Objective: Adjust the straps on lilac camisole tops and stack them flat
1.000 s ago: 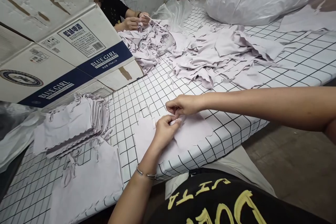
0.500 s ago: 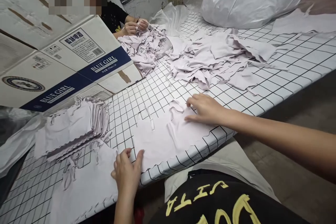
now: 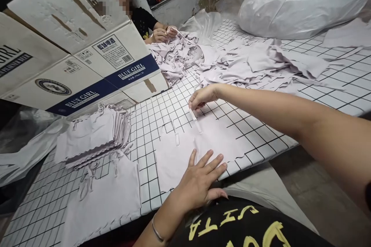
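Note:
A pale pink garment piece [image 3: 171, 162] with thin straps lies flat at the front edge of the grid-patterned table. My left hand [image 3: 199, 179] rests on its lower part, fingers spread. At its upper edge my right hand [image 3: 201, 98] pinches a thin strap [image 3: 196, 121], which slants down from the fingertips to the cloth. Another strap [image 3: 176, 133] lies loose to the left of it. A similar garment piece [image 3: 110, 193] with curled ties lies flat to the left, and behind that sits a stack of folded pieces [image 3: 95, 131].
A white and blue carton [image 3: 95, 69] stands at the back left. Beyond it a co-worker's hands [image 3: 165, 34] handle a cloth heap [image 3: 176, 54]. More loose pieces [image 3: 249, 61] and a large plastic bag [image 3: 298, 4] lie at the back right of the table [image 3: 147, 119].
My left hand has moved right onto the garment piece and spread out. The right hand has moved up and left and closed on a strap, which now lies straighter. The view has shifted.

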